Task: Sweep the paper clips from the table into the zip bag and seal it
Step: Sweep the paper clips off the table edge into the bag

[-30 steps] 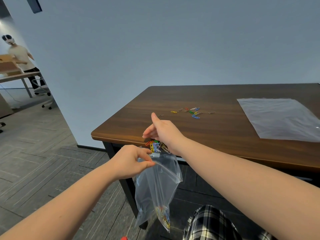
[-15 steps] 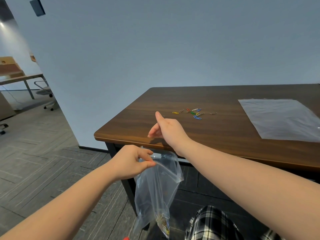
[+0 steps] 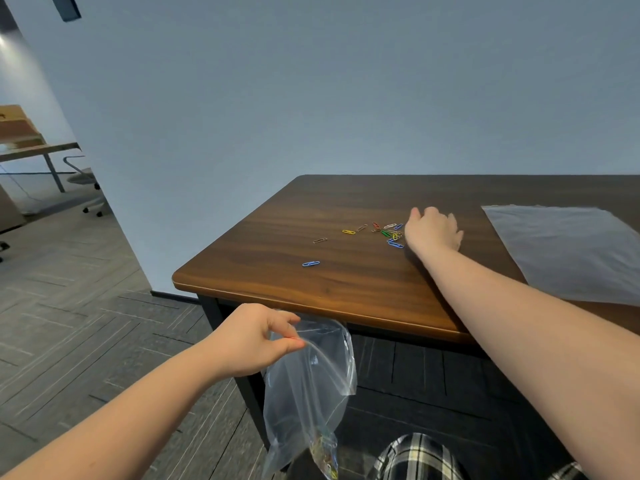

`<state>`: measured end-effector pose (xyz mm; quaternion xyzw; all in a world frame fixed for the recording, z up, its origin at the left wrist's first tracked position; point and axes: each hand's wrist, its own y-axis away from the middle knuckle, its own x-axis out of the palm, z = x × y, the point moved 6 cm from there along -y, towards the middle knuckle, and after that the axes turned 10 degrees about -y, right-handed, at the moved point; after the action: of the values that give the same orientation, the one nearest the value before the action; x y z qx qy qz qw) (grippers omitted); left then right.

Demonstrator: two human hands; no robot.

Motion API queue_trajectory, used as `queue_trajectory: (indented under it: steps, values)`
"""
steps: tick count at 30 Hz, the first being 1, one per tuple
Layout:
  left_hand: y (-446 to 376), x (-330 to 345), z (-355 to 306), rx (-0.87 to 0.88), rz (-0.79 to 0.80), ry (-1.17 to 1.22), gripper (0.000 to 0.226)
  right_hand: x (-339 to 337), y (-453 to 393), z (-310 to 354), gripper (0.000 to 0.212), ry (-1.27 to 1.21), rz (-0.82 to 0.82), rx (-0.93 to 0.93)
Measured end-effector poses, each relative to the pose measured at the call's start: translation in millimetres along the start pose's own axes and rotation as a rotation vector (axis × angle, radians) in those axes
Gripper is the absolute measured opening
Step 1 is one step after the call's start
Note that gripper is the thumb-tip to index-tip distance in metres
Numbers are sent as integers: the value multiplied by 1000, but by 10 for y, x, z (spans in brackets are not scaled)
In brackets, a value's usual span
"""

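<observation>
My left hand (image 3: 257,337) pinches the rim of a clear zip bag (image 3: 308,393) that hangs with its mouth open just below the table's front edge. Several coloured paper clips lie in the bag's bottom corner (image 3: 325,455). On the dark wooden table (image 3: 346,282) a cluster of coloured paper clips (image 3: 386,233) lies mid-table, with a lone blue clip (image 3: 310,264) nearer the front edge and a brown one (image 3: 320,240) to its upper right. My right hand (image 3: 433,232) rests on the table just right of the cluster, fingers curled slightly, holding nothing.
A second, flat clear plastic bag (image 3: 568,251) lies on the table's right side. A grey wall stands behind the table. To the far left are another desk (image 3: 38,150) and an office chair (image 3: 85,181). My plaid trouser leg (image 3: 415,459) shows below.
My right hand left the front edge above the bag and reached across to the right of the clip cluster. The clips it pushed a second ago have dropped into the bag. Left hand unmoved.
</observation>
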<state>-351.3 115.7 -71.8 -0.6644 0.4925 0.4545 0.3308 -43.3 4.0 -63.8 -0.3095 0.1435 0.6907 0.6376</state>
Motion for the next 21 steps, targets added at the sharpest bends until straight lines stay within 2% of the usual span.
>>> queue_trajectory:
  steps: [4,9,15,21]
  values:
    - [-78,48,34,-7,9,3,12,155,-233,-23,63,125,72,97]
    - [-151,63,92,-9,5,12,10,435,-284,240,68,139,222,53]
    - [-158,55,124,-3,5,6,7,837,-125,652,78,1,405,-91]
    - [-135,42,109,8,12,-1,8,1056,201,964,77,-140,603,-263]
